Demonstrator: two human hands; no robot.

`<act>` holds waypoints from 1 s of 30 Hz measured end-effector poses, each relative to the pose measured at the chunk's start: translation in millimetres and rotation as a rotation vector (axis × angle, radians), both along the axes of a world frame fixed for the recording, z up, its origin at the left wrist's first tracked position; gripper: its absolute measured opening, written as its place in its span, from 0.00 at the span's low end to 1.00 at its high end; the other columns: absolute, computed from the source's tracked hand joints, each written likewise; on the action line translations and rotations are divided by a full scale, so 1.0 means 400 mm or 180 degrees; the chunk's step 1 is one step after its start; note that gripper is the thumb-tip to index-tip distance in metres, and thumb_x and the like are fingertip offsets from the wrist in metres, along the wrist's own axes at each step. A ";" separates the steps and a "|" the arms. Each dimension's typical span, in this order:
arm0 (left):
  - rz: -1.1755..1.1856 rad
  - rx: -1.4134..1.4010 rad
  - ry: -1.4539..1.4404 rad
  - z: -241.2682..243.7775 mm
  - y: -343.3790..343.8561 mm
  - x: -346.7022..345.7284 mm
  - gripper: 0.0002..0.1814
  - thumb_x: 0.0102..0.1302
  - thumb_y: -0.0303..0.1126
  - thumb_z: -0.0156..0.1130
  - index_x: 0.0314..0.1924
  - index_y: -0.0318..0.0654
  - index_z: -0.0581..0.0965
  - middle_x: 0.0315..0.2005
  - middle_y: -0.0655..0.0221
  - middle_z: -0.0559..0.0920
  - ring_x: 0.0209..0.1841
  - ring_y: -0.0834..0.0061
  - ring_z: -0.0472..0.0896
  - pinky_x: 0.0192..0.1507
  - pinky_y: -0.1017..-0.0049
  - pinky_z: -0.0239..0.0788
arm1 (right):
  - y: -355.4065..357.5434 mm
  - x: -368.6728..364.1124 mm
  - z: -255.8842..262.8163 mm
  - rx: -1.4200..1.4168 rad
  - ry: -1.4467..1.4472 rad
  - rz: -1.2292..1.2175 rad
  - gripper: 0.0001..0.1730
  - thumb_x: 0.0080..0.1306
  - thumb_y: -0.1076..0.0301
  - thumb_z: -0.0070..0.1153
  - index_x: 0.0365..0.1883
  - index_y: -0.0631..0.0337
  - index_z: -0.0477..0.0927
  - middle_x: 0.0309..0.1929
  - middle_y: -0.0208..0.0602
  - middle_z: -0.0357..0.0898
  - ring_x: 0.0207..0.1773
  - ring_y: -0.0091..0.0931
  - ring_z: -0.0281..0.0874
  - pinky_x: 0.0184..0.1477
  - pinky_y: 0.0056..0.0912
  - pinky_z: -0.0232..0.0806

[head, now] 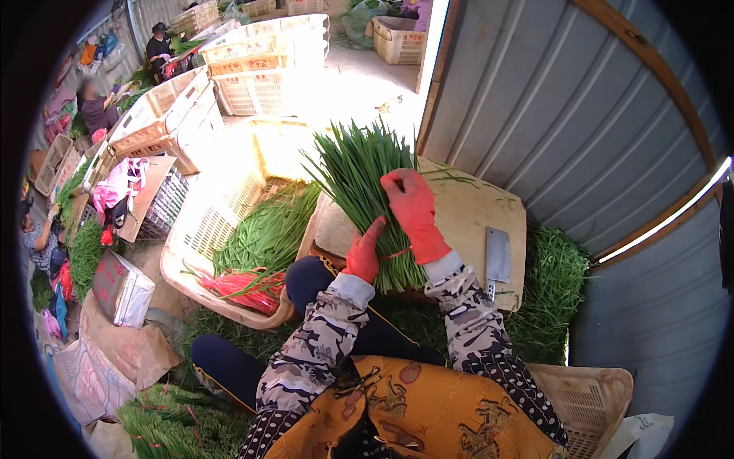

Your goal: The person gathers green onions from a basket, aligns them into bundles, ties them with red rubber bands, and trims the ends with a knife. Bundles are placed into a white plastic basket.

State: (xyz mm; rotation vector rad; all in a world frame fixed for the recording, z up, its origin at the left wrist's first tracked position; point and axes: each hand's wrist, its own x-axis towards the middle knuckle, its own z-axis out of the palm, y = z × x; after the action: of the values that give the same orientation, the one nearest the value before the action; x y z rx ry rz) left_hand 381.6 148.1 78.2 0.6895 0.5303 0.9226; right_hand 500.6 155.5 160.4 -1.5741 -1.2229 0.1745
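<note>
A thick bundle of green garlic chives (367,166) rises between my hands, its cut ends towards me and a red tie (397,252) around its lower part. My left hand (364,249), in a red rubber glove, grips the bundle's near left side. On its right side is my right hand (412,201), gloved alike, with fingers curled against the leaves; whether it pinches anything is hidden. Beneath lies a wooden board (459,201) with leaf scraps. A cleaver (498,256) rests on the board's right part, handle towards me.
Left of the board stands a plastic crate (229,318) holding loose chives (266,229) and red ties (246,288). Tied bundles (178,421) lie at lower left. Trimmings (553,287) heap beside the corrugated metal wall (573,115). Stacked crates (252,69) and several people are farther off.
</note>
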 end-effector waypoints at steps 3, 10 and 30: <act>0.0062 0.0376 0.0220 -0.046 0.014 0.003 0.23 0.69 0.38 0.59 0.59 0.31 0.72 0.52 0.62 0.80 0.51 0.72 0.79 0.55 0.73 0.70 | -0.009 0.027 -0.001 0.0022 0.0968 0.0343 0.06 0.63 0.67 0.57 0.33 0.61 0.81 0.32 0.37 0.81 0.36 0.27 0.79 0.43 0.30 0.70; -0.0262 0.0165 0.0239 -0.003 -0.007 0.007 0.27 0.67 0.39 0.61 0.60 0.30 0.70 0.52 0.61 0.79 0.54 0.72 0.78 0.57 0.72 0.68 | 0.004 0.091 0.038 -0.0067 -0.0489 -0.0107 0.09 0.63 0.63 0.58 0.35 0.60 0.81 0.34 0.38 0.80 0.38 0.31 0.78 0.43 0.33 0.70; 0.0267 0.3521 0.2149 -0.087 0.012 -0.013 0.22 0.69 0.31 0.52 0.61 0.35 0.71 0.63 0.59 0.68 0.62 0.62 0.71 0.62 0.66 0.63 | 0.008 -0.078 0.001 -0.0074 -0.1747 0.0248 0.11 0.59 0.59 0.65 0.32 0.56 0.82 0.29 0.38 0.78 0.33 0.33 0.78 0.35 0.34 0.70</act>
State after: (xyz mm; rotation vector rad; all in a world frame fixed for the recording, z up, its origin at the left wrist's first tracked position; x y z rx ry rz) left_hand 376.3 153.0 43.2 2.0350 0.6155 1.0236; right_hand 469.3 158.7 161.0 -1.6505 -1.7083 -0.2108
